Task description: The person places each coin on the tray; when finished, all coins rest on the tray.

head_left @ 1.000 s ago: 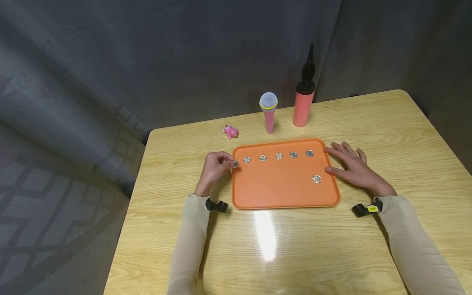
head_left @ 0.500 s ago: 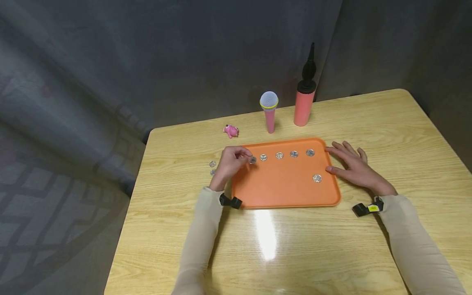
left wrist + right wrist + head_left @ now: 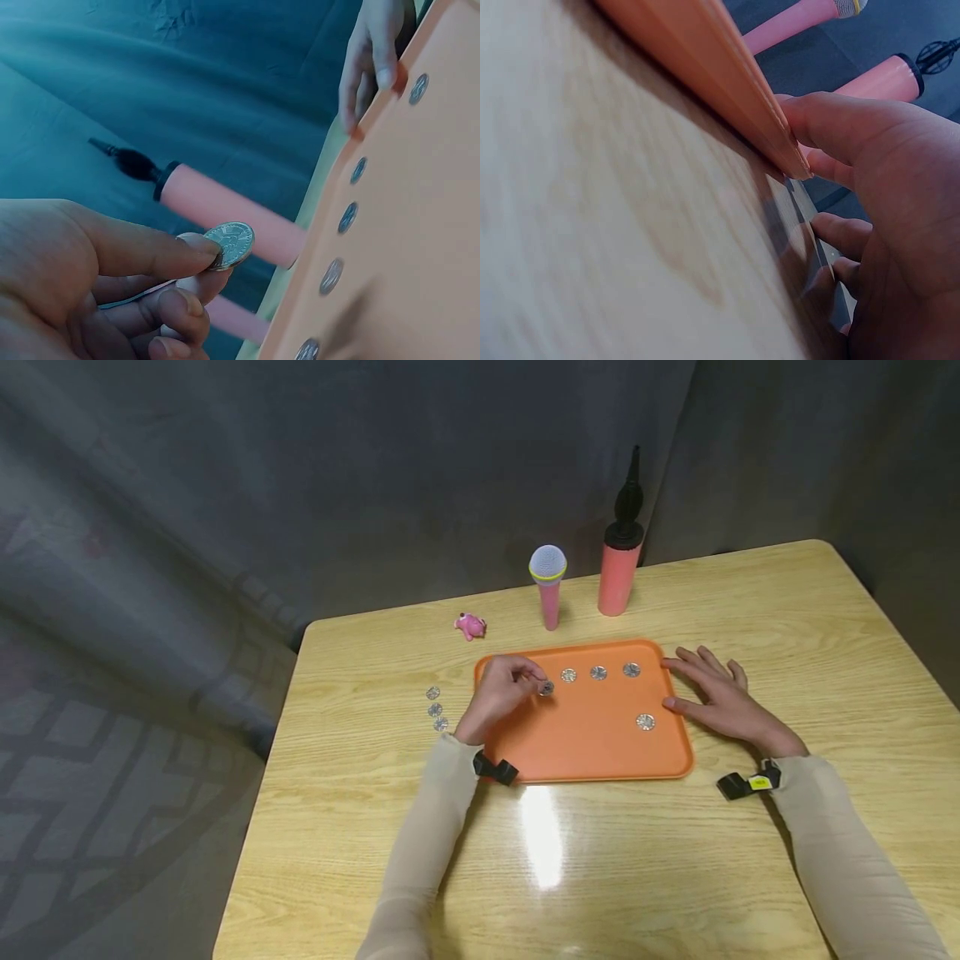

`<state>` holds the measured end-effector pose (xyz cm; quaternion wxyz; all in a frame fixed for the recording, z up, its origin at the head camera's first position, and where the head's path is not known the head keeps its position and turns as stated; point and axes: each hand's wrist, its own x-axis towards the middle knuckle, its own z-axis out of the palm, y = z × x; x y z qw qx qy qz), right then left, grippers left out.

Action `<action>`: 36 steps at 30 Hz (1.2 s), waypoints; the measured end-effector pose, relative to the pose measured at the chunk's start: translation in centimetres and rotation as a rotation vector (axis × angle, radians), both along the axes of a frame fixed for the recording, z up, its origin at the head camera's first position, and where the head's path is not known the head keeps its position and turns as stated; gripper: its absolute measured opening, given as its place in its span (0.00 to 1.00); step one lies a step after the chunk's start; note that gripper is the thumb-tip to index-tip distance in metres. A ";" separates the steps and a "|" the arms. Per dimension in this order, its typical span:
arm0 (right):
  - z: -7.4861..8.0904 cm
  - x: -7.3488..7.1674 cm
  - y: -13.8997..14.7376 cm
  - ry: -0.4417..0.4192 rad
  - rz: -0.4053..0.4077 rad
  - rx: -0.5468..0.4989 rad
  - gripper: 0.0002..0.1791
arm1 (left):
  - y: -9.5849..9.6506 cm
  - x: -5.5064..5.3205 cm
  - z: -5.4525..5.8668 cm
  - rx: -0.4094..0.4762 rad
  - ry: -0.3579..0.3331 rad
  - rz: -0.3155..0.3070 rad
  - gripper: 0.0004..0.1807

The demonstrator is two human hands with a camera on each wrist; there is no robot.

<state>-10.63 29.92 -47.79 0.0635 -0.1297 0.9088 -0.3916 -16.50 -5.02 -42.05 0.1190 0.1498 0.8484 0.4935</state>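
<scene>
My left hand (image 3: 504, 689) is over the left half of an orange tray (image 3: 577, 768). It pinches a silver coin (image 3: 232, 244) between thumb and forefinger, held up off the tray in the left wrist view. Flat on the tray lie several more coins, among them one (image 3: 568, 675) just right of the held coin and one (image 3: 645, 722) lower down near the right rim. My left hand hides part of their row from the head view. With fingers spread and loosely bent, my right hand (image 3: 712, 697) touches the tray's right rim with thumb and forefinger.
Left of the tray, three coins (image 3: 435, 710) lie on the wooden table (image 3: 337, 793). Behind it are a small pink toy (image 3: 471, 626), an upright toy microphone (image 3: 549, 602) and a pink hand pump (image 3: 617, 581) with a black top. A dark curtain (image 3: 375, 485) hangs behind.
My left hand has carried the coin rightward from the tray's left rim to over the row of coins, uncovering the coins on the table. My right hand has stayed at the rim.
</scene>
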 end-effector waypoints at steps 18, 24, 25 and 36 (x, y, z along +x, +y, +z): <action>-0.1 0.1 0.1 0.003 0.001 0.004 0.39 | 5.3 1.0 -1.4 -0.011 -0.119 -0.131 0.06; -0.1 0.1 0.1 0.008 -0.001 0.006 0.38 | 6.7 1.4 -2.0 -0.035 -0.110 -0.169 0.07; 0.0 0.1 0.1 0.004 -0.003 0.006 0.38 | 6.9 1.5 -2.1 -0.043 -0.104 -0.175 0.08; -0.1 -0.1 0.0 0.006 -0.007 0.016 0.39 | 8.6 2.1 -3.1 -0.097 -0.064 -0.204 0.08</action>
